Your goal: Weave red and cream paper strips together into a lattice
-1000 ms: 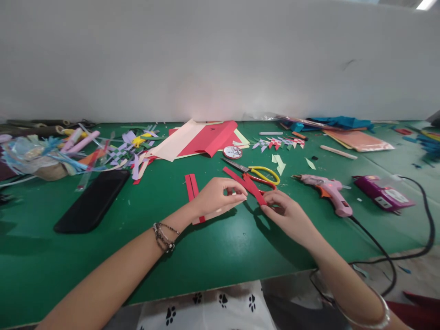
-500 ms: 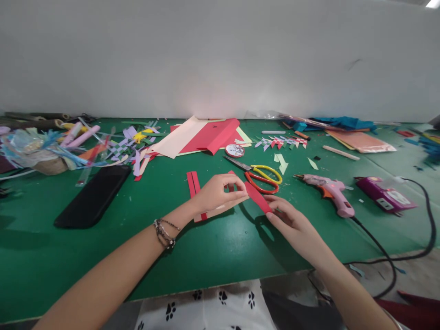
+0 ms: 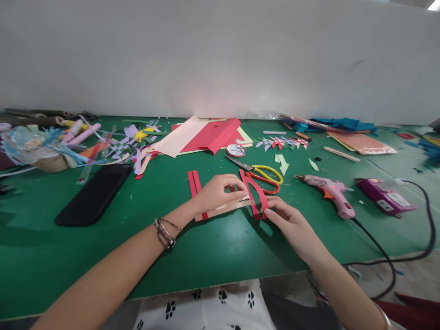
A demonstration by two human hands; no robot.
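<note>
My right hand (image 3: 289,222) pinches the near end of a red paper strip (image 3: 261,191), which bows up in a curve. Its far part runs by the fingertips of my left hand (image 3: 220,192), whose thumb and fingers are closed in a pinch at the paper strips. Under my left hand a pale peach strip (image 3: 225,210) lies crosswise, partly hidden. Two red strips (image 3: 194,182) stand side by side at its left end. Another red stretch (image 3: 252,208) crosses its right end, by the curved strip. Scissors (image 3: 263,176) with yellow and red handles lie just beyond.
A pink glue gun (image 3: 330,190) and a purple power socket (image 3: 385,195) with cables lie to the right. A black phone (image 3: 94,195) is at left. Red and peach paper sheets (image 3: 209,137), woven paper pieces (image 3: 282,142) and a round tin (image 3: 235,150) lie at the back.
The red strip by my right hand was nearly straight and slanting; now it bows, with my right hand slightly further left. A red stretch across the pale strip now shows. My left hand stays put.
</note>
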